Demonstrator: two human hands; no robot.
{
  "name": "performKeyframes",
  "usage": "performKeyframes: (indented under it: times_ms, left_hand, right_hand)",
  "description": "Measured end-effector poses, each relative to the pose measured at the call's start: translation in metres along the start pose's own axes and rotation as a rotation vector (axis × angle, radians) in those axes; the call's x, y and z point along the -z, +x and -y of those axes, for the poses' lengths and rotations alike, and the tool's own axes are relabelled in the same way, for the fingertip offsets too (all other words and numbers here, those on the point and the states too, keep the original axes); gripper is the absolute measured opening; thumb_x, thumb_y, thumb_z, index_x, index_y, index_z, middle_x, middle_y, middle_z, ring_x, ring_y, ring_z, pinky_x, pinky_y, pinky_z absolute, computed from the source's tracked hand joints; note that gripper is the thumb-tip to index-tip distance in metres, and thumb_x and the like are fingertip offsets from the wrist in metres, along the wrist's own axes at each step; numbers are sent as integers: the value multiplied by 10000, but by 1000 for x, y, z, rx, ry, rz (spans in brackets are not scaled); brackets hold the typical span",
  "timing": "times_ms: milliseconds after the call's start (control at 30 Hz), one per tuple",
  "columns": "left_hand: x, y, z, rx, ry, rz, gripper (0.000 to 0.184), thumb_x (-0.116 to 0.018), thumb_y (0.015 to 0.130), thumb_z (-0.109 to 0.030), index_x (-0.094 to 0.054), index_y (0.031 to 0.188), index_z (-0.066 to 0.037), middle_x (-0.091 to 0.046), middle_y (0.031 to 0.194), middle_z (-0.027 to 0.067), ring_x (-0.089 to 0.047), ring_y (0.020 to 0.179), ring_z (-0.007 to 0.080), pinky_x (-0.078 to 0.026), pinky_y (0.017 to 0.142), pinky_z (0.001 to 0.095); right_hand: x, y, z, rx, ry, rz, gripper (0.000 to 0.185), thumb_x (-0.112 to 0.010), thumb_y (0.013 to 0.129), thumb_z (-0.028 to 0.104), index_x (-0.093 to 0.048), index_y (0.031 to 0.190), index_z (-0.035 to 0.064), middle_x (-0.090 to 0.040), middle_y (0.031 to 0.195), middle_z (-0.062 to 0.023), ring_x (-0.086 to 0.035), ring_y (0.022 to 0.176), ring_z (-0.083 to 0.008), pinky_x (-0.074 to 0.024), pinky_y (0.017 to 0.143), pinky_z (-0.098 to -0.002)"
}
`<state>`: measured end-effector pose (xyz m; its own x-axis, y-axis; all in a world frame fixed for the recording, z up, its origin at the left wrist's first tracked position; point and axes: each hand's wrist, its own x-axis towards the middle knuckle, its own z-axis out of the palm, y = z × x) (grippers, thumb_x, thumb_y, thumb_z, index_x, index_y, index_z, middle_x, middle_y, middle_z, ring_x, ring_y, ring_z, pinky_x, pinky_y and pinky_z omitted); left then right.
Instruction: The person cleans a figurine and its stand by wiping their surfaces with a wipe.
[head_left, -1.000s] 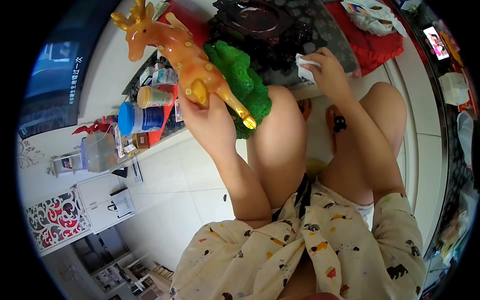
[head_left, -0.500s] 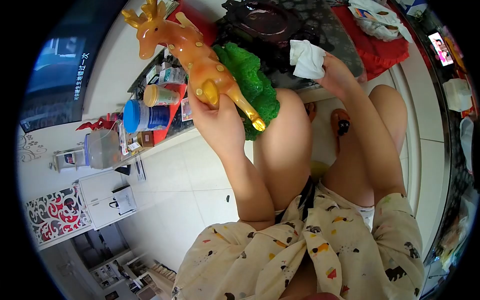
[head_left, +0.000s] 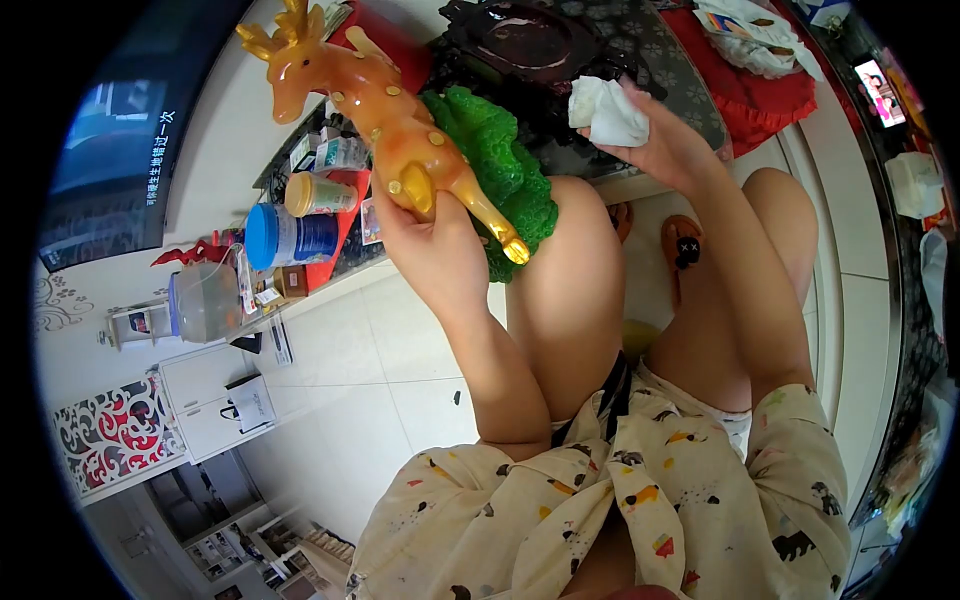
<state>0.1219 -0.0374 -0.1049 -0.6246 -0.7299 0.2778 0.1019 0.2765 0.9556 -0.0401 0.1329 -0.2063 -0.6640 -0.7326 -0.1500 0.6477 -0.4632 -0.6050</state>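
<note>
An orange deer figurine (head_left: 395, 125) with gold antlers, spots and hooves leans up and to the left. Its green leafy base (head_left: 500, 165) rests against my left thigh. My left hand (head_left: 435, 245) is closed around the lower body of the deer, thumb on the near side. Some of its fingers are hidden behind the figurine. Off to the right, my right hand (head_left: 660, 140) holds a folded white tissue (head_left: 612, 112) between thumb and fingers, apart from the deer.
A dark carved oval tray (head_left: 530, 45) lies on the black patterned tabletop. Left of my hand stand a blue-lidded tub (head_left: 285, 237), a yellow-lidded jar (head_left: 320, 193) and small boxes. A red cloth (head_left: 750, 110) with white plastic bags lies right. A television (head_left: 130, 130) is at far left.
My right hand has shifted slightly left and turned, showing more of its fingers under the tissue. The deer and my left hand have barely moved.
</note>
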Motion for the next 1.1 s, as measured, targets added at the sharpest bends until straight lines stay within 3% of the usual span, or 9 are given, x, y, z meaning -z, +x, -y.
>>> performKeyframes:
  times_ms: [67,267,367,467,567,767,967,1100]
  left_hand:
    - [-1,0,-1,-1,1,-2,493,-442,816,104,-458,1306,56,-592,1160,127,-591,1047,177,-456,927,275]
    - [2,1,0,-20,39,11,500,-443,817,101,-451,1314,60,-592,1169,141,-593,1059,186,-456,933,279]
    - [2,1,0,-15,66,0,510,-440,815,104,-445,1323,62,-591,1177,145,-594,1066,190,-457,933,280]
    - [1,0,-2,-3,62,4,516,-435,813,107,-442,1327,62,-590,1181,147,-595,1068,190,-461,928,279]
    - [1,1,1,-18,57,7,513,-430,813,106,-443,1324,62,-590,1179,145,-599,1060,186,-466,917,276]
    - [-1,0,-3,-19,72,4,501,-430,816,100,-448,1315,61,-592,1170,139,-602,1042,180,-471,904,274]
    - [0,0,-2,-23,82,0,498,-434,818,99,-449,1314,61,-591,1169,138,-599,1042,178,-469,906,274]
    - [0,1,0,-13,71,-7,500,-439,818,101,-445,1317,63,-588,1174,139,-594,1054,183,-464,919,278]
  right_hand:
    - [6,-4,-6,58,-197,123,603,-656,904,173,-378,1399,-30,-517,1362,-142,-518,1261,-277,-395,1085,-371]
    - [-5,-17,-6,118,-257,218,677,-687,844,20,-338,1422,-36,-469,1404,-168,-476,1309,-276,-365,1112,-359]
    - [-3,-17,-6,102,-349,161,625,-638,911,122,-323,1429,-29,-459,1409,-182,-487,1298,-293,-372,1111,-376]
    - [2,-17,2,-57,0,57,579,-542,980,268,-319,1430,-21,-457,1404,-198,-498,1284,-315,-382,1106,-395]
    - [-7,-21,9,-68,65,8,588,-459,1008,376,-323,1428,-11,-466,1390,-202,-519,1255,-338,-389,1100,-417]
    - [7,-15,-4,112,-117,-356,509,-517,990,331,-425,1380,18,-506,1347,-165,-551,1200,-274,-418,1063,-390]
    - [31,-5,-8,68,-284,-233,432,-671,894,135,-519,1268,-19,-588,1241,-103,-568,1157,-196,-437,1025,-339]
    - [26,-8,-1,50,-311,-362,445,-718,849,95,-532,1234,-28,-616,1194,-86,-584,1120,-177,-447,1007,-311]
